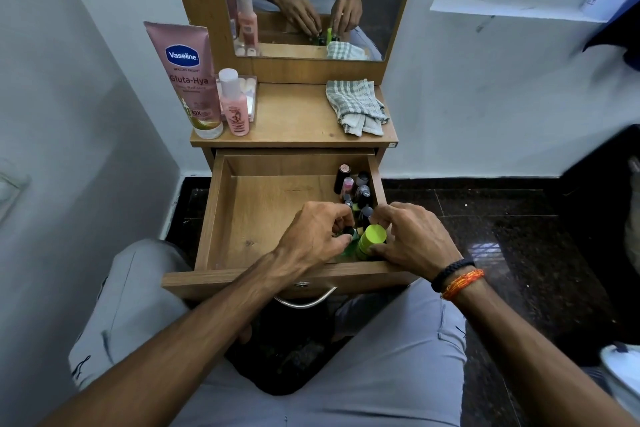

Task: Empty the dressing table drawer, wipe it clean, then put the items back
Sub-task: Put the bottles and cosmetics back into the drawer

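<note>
Head view: cosmetics (356,189) in drawer (211,215).

Both forearms reach forward, close together. The left hand (313,236) has its fingers curled; the right hand (414,239), wrist banded, likewise curls.

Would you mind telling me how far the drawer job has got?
The drawer is open, its left side bare. Both hands are among the small bottles at the right: the left hand pinches a small dark item, the right hand grips a green container. The cloth lies folded on top.
</note>
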Tool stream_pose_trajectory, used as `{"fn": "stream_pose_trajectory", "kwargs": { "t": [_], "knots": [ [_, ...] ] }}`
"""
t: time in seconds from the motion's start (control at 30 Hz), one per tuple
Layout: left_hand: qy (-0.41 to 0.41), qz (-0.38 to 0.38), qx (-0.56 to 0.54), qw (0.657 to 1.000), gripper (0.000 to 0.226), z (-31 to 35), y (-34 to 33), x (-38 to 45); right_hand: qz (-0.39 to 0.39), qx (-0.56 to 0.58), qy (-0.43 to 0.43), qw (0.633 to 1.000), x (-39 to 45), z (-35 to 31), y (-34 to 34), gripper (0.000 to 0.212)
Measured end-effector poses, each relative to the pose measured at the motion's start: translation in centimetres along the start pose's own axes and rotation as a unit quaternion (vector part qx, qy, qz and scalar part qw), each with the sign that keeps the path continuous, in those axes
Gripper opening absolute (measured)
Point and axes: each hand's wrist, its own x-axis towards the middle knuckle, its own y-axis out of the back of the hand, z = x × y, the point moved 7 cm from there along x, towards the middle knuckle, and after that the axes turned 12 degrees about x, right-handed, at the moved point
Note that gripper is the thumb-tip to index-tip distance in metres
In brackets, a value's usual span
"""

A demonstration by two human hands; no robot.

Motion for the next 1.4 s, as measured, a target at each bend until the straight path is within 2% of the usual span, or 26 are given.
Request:
{"fn": "stream_pose_trajectory", "kwargs": {
  "t": [0.6,0.8,0.9,1.0,1.1,1.27,1.4],
  "knots": [
    [0.009,-0.001,-0.004,1.0,0.014,-0.1,-0.3,0.1,0.047,-0.009,0.015,0.999,-0.9,0.0,-0.2,0.049],
    [0.003,-0.004,0.014,1.0,0.029,-0.2,-0.5,-0.1,0.044,0.027,-0.007,0.999,-1.0,0.9,-0.5,0.065],
    [0.004,0.001,0.017,1.0,0.031,-0.3,-0.2,-0.3,0.068,0.039,0.0,0.997,-1.3,0.9,-0.2,0.06],
    [0.011,0.018,0.028,0.999,0.032,-0.7,0.5,-0.9,0.143,0.083,0.024,0.986,-1.8,0.0,0.3,0.048],
    [0.026,0.044,0.057,0.997,0.031,-1.5,1.5,-2.1,0.208,0.11,0.055,0.97,-3.0,-1.9,-0.1,0.052],
    [0.075,0.123,0.087,0.986,0.024,-3.1,3.9,-5.4,0.201,0.12,0.131,0.963,-4.5,-5.8,-3.6,0.05],
    [0.114,0.16,0.085,0.977,0.021,-4.7,5.2,-7.2,0.195,0.125,0.149,0.961,-4.5,-7.0,-5.2,0.047]
  ]
}}
